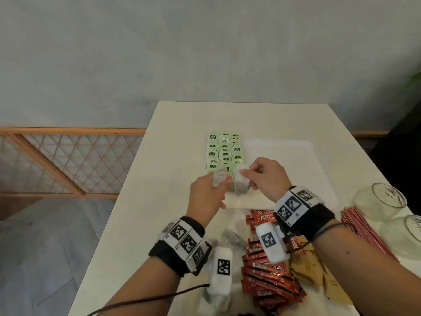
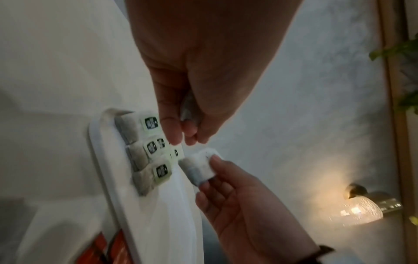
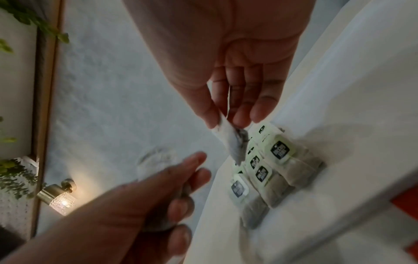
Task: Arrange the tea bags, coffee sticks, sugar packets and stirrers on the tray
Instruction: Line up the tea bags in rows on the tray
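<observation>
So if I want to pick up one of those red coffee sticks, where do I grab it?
Probably around the middle of its long thin body, pinching the two long edges from above. The coffee sticks lie flat and overlapping in a loose pile on the table, in front of the tray, so take one lying on top.

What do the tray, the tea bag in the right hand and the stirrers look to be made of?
Tray: smooth white plastic, probably; soft sheen, rounded raised rim.
Tea bag pinched by the right hand: thin matte filter paper, likely; dark contents show through.
Stirrers: thin reddish sticks; plastic or paper, too blurred to tell.
</observation>
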Demonstrator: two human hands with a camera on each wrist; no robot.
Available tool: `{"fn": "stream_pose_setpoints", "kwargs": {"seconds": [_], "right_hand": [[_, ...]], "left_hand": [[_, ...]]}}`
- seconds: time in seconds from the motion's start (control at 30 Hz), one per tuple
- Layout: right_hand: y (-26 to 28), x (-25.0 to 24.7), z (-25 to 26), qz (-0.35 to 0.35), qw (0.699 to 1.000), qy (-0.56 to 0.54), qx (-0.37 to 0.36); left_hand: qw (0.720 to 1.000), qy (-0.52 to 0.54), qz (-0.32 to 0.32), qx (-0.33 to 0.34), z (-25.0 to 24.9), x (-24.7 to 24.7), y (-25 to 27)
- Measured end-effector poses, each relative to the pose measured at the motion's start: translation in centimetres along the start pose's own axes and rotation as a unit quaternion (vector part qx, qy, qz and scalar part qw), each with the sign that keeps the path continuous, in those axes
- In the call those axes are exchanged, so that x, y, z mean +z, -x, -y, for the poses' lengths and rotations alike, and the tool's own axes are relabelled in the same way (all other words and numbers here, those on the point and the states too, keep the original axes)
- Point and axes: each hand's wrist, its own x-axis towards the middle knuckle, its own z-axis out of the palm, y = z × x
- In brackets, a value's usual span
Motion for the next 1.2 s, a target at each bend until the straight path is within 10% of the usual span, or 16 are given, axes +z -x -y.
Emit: {"fn": "stream_pose_setpoints", "kwargs": {"seconds": [0.43, 0.73, 1.2], "right_hand": [[2.4, 0.6, 0.8, 0.054, 0.992, -0.11, 0.039], [0.6, 1.7, -1.6, 0.13, 0.99, -0.027, 0.045], [-2.6, 4.7, -2.1, 0.066, 0.989, -0.082, 0.103]], "left_hand": [[0.993, -0.113, 0.025, 0.024, -0.6, 0.9, 0.8], [0.995, 0.012, 0.038, -0.088, 2.1, 0.0, 0.4], [0.955, 0.249, -0.015, -0.159, 3.7, -1.2, -2.3]]}}
